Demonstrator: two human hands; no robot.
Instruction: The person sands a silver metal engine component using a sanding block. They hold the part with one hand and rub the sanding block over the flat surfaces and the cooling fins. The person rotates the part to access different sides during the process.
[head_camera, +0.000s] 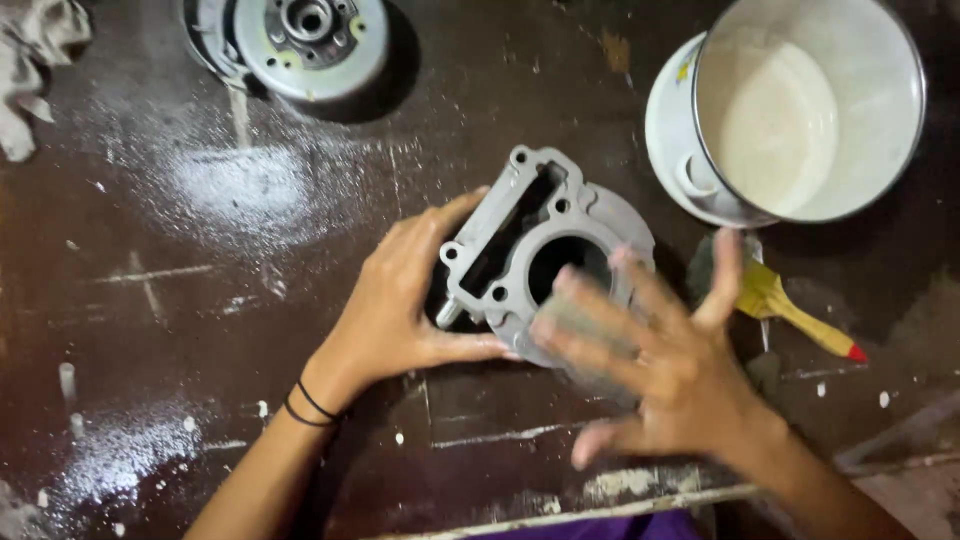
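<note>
A matt, pale grey cast-metal cylinder block (540, 250), slightly rough on its flat face, is steadied by the left hand (400, 300), while a coarse grey abrasive pad (590, 335), blurred, is pressed on it under the right hand (660, 360). The worktop (200, 300) is seen as dark, worn wood, scuffed and dusted with white powder, and a machined metal disc (305, 40) with a dull sheen is shown at the top beside a crumpled cloth rag (30, 60). A smooth, glossy steel pot (810, 100) is set in a white enamelled bowl (675, 130), and a brush (790, 310) with a yellow painted wooden handle is laid nearby.
</note>
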